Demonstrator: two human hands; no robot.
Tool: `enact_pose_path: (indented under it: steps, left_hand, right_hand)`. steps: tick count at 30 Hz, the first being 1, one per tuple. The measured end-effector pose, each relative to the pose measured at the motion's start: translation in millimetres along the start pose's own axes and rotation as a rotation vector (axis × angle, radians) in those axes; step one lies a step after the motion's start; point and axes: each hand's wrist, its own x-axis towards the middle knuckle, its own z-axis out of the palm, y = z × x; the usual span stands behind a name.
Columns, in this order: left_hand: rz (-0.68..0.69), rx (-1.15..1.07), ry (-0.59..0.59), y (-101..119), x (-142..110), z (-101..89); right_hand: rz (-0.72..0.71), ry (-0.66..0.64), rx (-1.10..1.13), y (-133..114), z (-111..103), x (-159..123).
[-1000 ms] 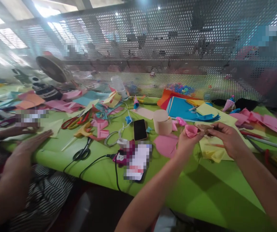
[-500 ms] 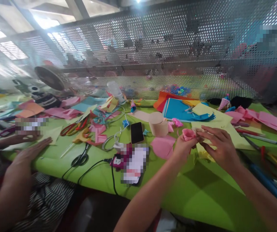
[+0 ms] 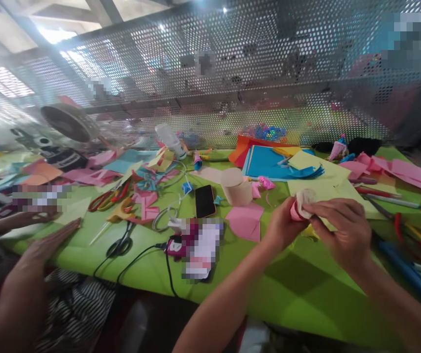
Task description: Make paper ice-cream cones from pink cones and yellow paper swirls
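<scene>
My left hand [image 3: 282, 221] is wrapped round a small pink paper cone [image 3: 296, 212], held above the green table. A cream, rounded, crumpled piece [image 3: 306, 197], perhaps tissue, sits at the mouth of the cone. The fingertips of my right hand [image 3: 344, 228] pinch the near edge of this piece against the cone; its material is not clear. Beneath both hands lies some crumpled yellow paper [image 3: 310, 233]. A cut pink sheet [image 3: 246, 220] and a cream paper roll [image 3: 235, 187] are left of my left hand.
Blue paper sheets [image 3: 265, 163] and pale yellow sheets lie behind my hands. Two phones, one a dark phone [image 3: 205, 201], rest mid-table beside cables. Black scissors [image 3: 121, 242] and yellow glue gun [image 3: 122, 211] lie further left. A co-worker's hands [image 3: 44, 240] are at the far left.
The cream piece, mostly hidden by my right fingers before, now shows over the mouth of the pink cone. My hands have shifted slightly right, and the cone has turned.
</scene>
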Motion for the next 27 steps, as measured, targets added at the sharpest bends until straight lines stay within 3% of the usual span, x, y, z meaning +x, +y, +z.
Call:
enact_pose_path:
  steps: [6, 12, 19, 27]
  left_hand:
    - [0.075, -0.042, -0.023, -2, 1, -0.3]
    - [0.023, -0.166, -0.032, -2, 0, -2.6]
    - [-0.106, -0.29, -0.079, -1, 7, -5.2]
    - [-0.089, -0.361, -0.165, -7, 8, -3.6]
  right_hand:
    - [-0.078, -0.099, 0.005, -8, 4, 4]
    - [-0.142, -0.334, -0.031, -12, 0, 6]
    - [-0.123, -0.206, 0.036, 2, -18, 17]
    - [-0.188, -0.344, -0.045, 3, -14, 16]
